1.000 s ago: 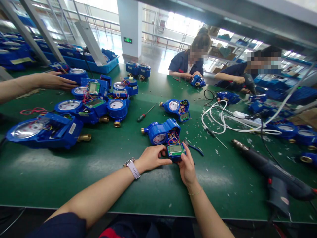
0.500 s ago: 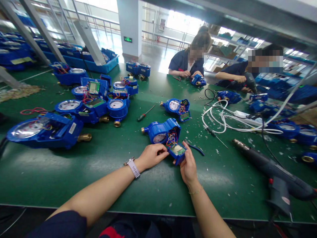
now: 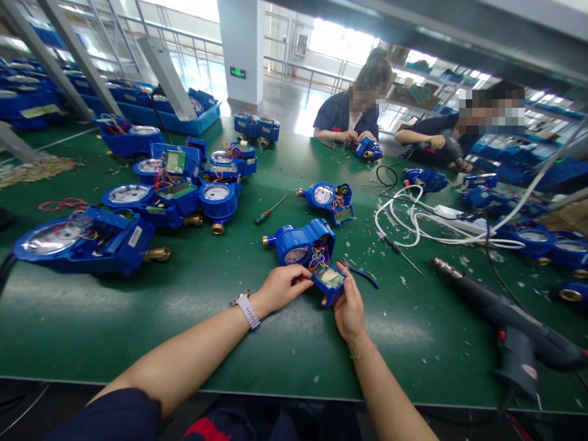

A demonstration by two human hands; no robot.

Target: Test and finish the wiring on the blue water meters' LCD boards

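the right hand is curled around the right side of the box, which is tilted and carries a green board, while the left hand has thumb and forefinger almost together at the box's left edge, and i cannot tell if they grip something. colored wires run from the box to the blue meter, which lies just beyond it on the counter. the pliers lie just right of the box, and the heat gun rests farther to the right.
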